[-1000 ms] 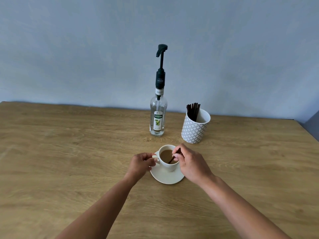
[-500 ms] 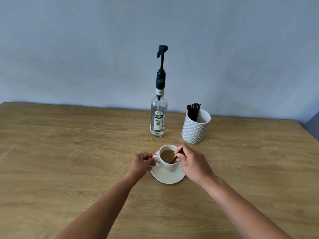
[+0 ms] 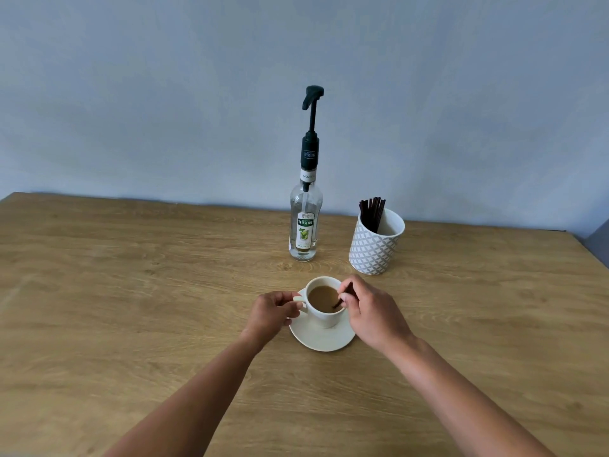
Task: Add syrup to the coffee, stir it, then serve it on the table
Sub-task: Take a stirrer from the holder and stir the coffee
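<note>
A white cup [image 3: 324, 319] of light brown coffee [image 3: 321, 298] stands on a white saucer [image 3: 321, 339] at the middle of the wooden table [image 3: 131, 291]. My left hand [image 3: 272, 313] pinches the cup's handle on the left. My right hand [image 3: 372, 313] holds a thin dark stirrer [image 3: 342, 300] whose lower end dips into the coffee at the cup's right side. Behind the cup stands a clear syrup bottle [image 3: 303, 222] with a dark pump top [image 3: 312, 97], upright and untouched.
A white patterned holder [image 3: 374, 247] with several dark stirrers [image 3: 372, 212] stands right of the bottle. A blue-grey wall runs along the table's far edge. The table's right edge shows at the far right.
The stirrer's tip has shifted a little inside the cup, towards its right side. My left hand keeps hold of the handle; cup and saucer stay in place.
</note>
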Available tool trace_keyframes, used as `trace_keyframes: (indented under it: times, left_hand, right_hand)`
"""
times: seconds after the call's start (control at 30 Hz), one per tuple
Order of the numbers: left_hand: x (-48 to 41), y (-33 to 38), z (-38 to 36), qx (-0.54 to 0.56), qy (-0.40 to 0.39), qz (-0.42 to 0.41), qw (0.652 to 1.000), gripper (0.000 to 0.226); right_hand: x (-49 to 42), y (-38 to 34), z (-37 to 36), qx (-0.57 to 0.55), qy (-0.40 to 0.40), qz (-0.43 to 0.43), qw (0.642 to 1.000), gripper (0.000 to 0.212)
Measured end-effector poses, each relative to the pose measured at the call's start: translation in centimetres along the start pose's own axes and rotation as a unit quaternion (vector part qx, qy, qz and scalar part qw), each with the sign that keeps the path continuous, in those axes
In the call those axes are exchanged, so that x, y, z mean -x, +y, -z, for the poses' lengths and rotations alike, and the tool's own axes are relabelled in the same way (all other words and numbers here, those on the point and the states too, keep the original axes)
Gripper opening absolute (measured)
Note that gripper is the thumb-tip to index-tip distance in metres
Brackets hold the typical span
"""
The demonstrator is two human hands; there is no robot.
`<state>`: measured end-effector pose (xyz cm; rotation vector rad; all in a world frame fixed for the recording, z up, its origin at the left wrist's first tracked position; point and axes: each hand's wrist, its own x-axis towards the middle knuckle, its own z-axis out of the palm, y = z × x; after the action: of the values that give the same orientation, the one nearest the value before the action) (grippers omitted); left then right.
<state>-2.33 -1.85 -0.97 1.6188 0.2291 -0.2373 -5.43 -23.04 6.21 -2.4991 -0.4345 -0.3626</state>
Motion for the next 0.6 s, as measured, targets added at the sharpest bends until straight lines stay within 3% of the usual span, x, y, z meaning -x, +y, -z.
trace_keyframes:
  times: [0.17, 0.43, 0.6]
  left_hand:
    - [0.0, 0.0, -0.1, 0.001, 0.000, -0.002, 1.000, 0.010]
    - [0.2, 0.0, -0.1, 0.005, 0.000, -0.001, 1.000, 0.010]
    - [0.2, 0.0, -0.1, 0.000, 0.001, 0.000, 1.000, 0.014]
  right_hand:
    - [0.0, -0.4, -0.4, -0.082, -0.005, -0.018, 0.996, 0.011]
    - [-0.2, 0.7, -0.1, -0.043, 0.001, -0.053, 0.998, 0.009]
    - [0.0, 0.5, 0.1, -0.089, -0.010, -0.063, 0.994, 0.009]
